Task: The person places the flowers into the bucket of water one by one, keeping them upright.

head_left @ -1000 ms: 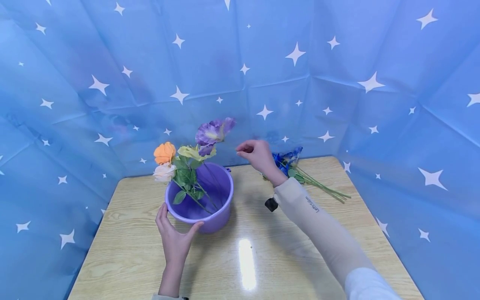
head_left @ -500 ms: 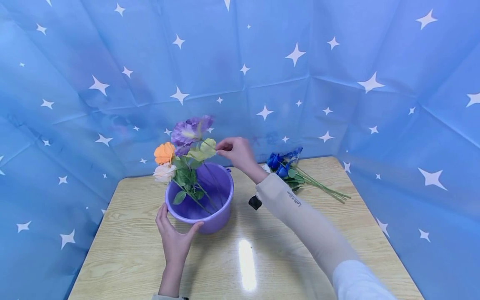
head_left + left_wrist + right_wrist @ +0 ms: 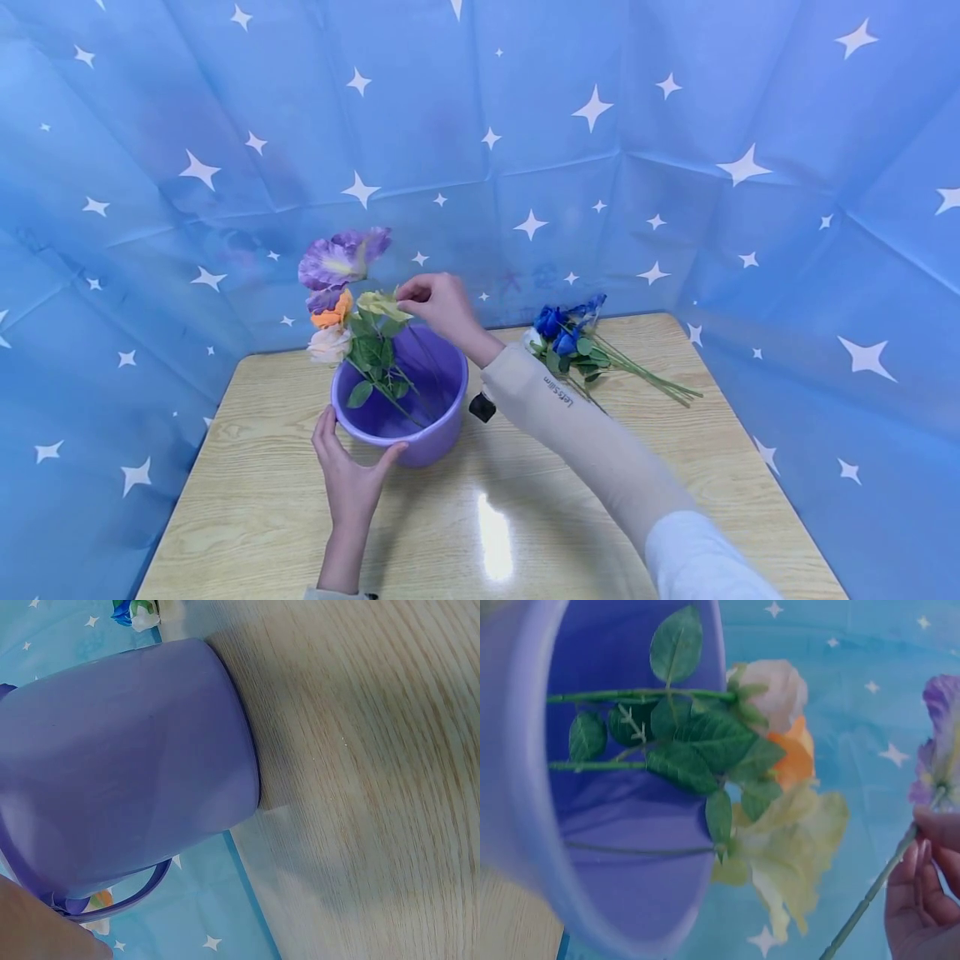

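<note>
A purple bucket [image 3: 438,442] stands upright on the wooden table, left of centre. My left hand [image 3: 352,479] holds its near left side, thumb at the rim and fingers along the outer wall. Over the bucket my right hand [image 3: 444,308] pinches the green stem [image 3: 868,896] of an artificial purple flower [image 3: 333,262], just below the bloom in the right wrist view. The bloom hangs beyond the far left rim. Inside the bucket stand an orange flower [image 3: 332,310], a pale pink rose [image 3: 330,344] and a yellow flower [image 3: 381,305], heads above the rim.
Blue flowers [image 3: 566,327] lie with a white bloom [image 3: 532,337] at the table's back right, stems pointing right. A blue star-patterned curtain [image 3: 517,108] rises behind and at both sides. The bucket's handle [image 3: 154,885] hangs at its side in the left wrist view.
My right hand has moved left with the purple flower, from right of the bucket to above it. The bloom now overlaps the orange flower. My left hand and the bucket have stayed put.
</note>
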Available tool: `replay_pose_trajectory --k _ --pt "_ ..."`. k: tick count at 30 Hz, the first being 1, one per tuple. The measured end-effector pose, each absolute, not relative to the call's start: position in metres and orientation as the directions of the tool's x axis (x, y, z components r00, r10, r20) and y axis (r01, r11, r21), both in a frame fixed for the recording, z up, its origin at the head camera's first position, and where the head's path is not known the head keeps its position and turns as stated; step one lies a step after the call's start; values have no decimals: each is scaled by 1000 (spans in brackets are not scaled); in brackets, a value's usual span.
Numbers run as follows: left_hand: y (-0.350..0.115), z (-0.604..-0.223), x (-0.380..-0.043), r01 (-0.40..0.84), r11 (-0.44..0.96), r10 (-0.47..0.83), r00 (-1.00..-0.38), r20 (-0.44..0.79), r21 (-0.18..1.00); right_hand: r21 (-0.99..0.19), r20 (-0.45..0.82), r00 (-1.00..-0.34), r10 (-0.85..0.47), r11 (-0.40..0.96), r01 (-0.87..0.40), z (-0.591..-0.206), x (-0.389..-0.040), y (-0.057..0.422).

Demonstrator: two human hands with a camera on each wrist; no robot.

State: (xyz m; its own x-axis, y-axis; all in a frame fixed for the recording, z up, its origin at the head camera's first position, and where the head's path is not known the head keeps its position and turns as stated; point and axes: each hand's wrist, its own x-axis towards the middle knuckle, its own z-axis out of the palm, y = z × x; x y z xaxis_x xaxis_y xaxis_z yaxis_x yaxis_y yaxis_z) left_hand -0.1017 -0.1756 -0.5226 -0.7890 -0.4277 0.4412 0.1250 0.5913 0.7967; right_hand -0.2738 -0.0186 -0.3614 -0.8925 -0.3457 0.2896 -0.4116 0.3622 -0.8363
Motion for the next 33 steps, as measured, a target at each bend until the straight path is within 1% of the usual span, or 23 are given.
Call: replay_pose_trajectory --k 8,14,21,28,33 --pt "-176 -523 -103 152 595 -417 -781 465 789 -836 290 -891 -349 359 -414 -364 -266 -41" --pt "-176 -523 -102 142 591 -418 -788 452 794 -826 320 -877 -357 348 -443 -373 -259 -53" --pt "-175 -522 -101 126 596 -420 -793 441 793 -850 292 -883 -368 323 -416 -386 -253 -62" --pt "-175 -523 -102 137 603 -416 -786 456 786 -852 322 -877 -355 295 -432 -379 -250 -70" --pt "-176 -524 -102 141 606 -414 -785 462 783 -845 318 -879 -354 314 -433 -386 -248 -71"
